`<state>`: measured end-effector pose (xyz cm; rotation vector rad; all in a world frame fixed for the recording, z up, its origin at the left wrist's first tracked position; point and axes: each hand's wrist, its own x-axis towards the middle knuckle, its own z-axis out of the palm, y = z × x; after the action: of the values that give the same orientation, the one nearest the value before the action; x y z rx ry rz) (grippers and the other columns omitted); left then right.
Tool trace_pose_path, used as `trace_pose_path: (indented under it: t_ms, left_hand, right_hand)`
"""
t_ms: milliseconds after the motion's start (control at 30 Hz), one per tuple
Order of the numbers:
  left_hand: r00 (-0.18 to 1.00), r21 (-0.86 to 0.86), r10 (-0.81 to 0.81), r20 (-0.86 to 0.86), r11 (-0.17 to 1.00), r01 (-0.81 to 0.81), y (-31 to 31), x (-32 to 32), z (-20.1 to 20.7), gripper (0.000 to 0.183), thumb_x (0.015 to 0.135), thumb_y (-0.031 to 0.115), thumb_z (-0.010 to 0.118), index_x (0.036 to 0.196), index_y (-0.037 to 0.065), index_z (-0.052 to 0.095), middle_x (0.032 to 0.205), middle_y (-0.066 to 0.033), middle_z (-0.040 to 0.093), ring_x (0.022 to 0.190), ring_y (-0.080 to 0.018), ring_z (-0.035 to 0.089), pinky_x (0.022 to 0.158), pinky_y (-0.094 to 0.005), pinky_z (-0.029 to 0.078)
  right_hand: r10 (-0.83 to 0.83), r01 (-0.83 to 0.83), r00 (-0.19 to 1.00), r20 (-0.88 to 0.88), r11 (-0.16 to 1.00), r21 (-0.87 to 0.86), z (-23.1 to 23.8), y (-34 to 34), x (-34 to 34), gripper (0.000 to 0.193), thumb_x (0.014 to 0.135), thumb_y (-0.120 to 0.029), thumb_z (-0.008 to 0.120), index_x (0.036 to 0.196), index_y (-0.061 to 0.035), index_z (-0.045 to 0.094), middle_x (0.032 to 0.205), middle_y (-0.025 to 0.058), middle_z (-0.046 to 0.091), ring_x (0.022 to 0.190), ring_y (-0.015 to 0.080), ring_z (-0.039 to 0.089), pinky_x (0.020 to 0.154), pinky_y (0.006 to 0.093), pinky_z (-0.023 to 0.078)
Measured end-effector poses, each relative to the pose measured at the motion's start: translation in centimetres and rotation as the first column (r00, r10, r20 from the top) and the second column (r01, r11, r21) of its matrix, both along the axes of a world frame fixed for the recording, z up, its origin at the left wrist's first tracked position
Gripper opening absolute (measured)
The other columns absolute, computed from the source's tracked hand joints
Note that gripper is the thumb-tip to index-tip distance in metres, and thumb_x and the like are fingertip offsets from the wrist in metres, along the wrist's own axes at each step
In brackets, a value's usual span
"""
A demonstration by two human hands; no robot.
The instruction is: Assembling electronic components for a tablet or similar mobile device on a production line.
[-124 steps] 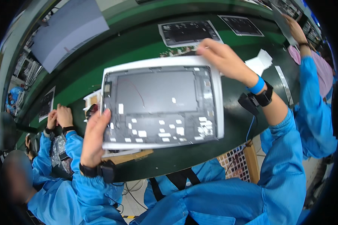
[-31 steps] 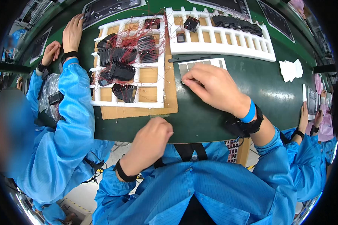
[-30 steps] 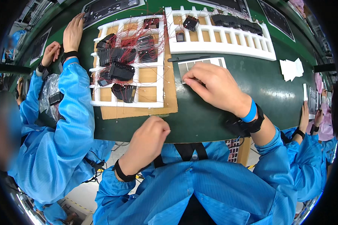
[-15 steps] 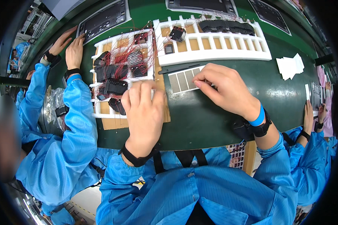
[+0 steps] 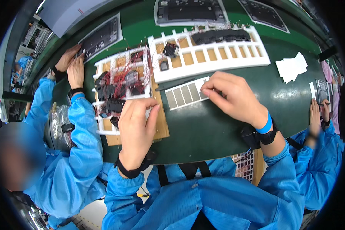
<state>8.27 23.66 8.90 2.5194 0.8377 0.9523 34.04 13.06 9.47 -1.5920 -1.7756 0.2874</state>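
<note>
My left hand point(image 5: 136, 124) is over the near right edge of the foam tray with wires, its thumb and fingers drawn together in a pinch. Whatever lies between those fingertips is hidden or too small to name. My right hand point(image 5: 235, 97) pinches thumb to forefinger at the right end of a white sheet with grey rectangular stickers point(image 5: 185, 94). I cannot tell whether it grips the sheet or a small piece. Just beyond the sheet lies a slim black pen-like tool point(image 5: 174, 84). Black parts with red wires point(image 5: 115, 90) fill much of the left foam tray point(image 5: 103, 128).
A second white foam tray point(image 5: 214, 65) holds a row of black parts. Flat black panels point(image 5: 191, 11) lie along the far side. White paper pieces point(image 5: 291, 67) rest at right. A co-worker's hands point(image 5: 76, 73) touch a panel at left; another's hand point(image 5: 314, 115) is far right.
My left hand has turned and drawn slightly left and nearer, its thumb now showing by the fingers. The right hand stays at the sheet's end. The whole view has shifted a little.
</note>
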Motion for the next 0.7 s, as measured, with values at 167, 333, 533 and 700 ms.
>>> trace_pose_path:
  t_ms: [167, 333, 533, 700]
  left_hand:
    - [0.996, -0.07, -0.016, 0.087, 0.997, 0.022, 1.0, 0.9, 3.1, 0.017, 0.083, -0.005, 0.078, 0.095, 0.0, 0.067, 0.087, -0.0095, 0.068, 0.077, -0.0199, 0.066, 0.07, -0.0301, 0.051]
    - [0.985, -0.138, -0.112, 0.131, 0.982, 0.13, 1.8, 1.8, 6.4, 0.012, 0.085, -0.001, 0.078, 0.094, -0.001, 0.069, 0.088, -0.0095, 0.071, 0.078, -0.0169, 0.068, 0.072, -0.0282, 0.053]
    - [0.967, -0.384, -0.18, 0.182, 0.892, 0.239, 1.5, 2.9, 9.2, 0.013, 0.088, -0.002, 0.076, 0.099, -0.003, 0.069, 0.093, -0.0109, 0.077, 0.082, -0.0138, 0.072, 0.075, -0.0266, 0.056]
    - [0.914, -0.066, -0.31, 0.261, 0.939, 0.337, 2.0, 5.2, 15.8, 0.014, 0.085, -0.002, 0.078, 0.097, 0.0, 0.07, 0.09, -0.0082, 0.075, 0.079, -0.0116, 0.07, 0.071, -0.0259, 0.055]
  right_hand:
    - [0.061, -0.061, 0.998, -0.013, 0.997, 0.049, 0.5, 0.5, -0.3, 0.009, 0.091, -0.013, 0.068, 0.09, -0.0036, 0.069, 0.083, 0.0125, 0.063, 0.079, 0.0337, 0.065, 0.068, 0.0438, 0.053]
    - [0.08, -0.08, 0.997, 0.024, 0.997, 0.013, 1.7, 0.0, -0.5, 0.011, 0.093, -0.016, 0.067, 0.092, -0.005, 0.068, 0.084, 0.0117, 0.063, 0.079, 0.0335, 0.065, 0.068, 0.0439, 0.053]
    - [0.074, -0.061, 0.996, -0.056, 0.975, 0.213, 5.2, -0.7, -2.3, 0.017, 0.088, -0.012, 0.075, 0.104, -0.0067, 0.07, 0.091, 0.0084, 0.068, 0.077, 0.0277, 0.069, 0.066, 0.0368, 0.055]
    - [0.12, -0.087, 0.992, -0.044, 0.888, 0.451, 10.6, -0.9, -2.4, 0.019, 0.084, -0.007, 0.079, 0.101, -0.0072, 0.072, 0.091, 0.0069, 0.069, 0.075, 0.0244, 0.069, 0.064, 0.0342, 0.055]
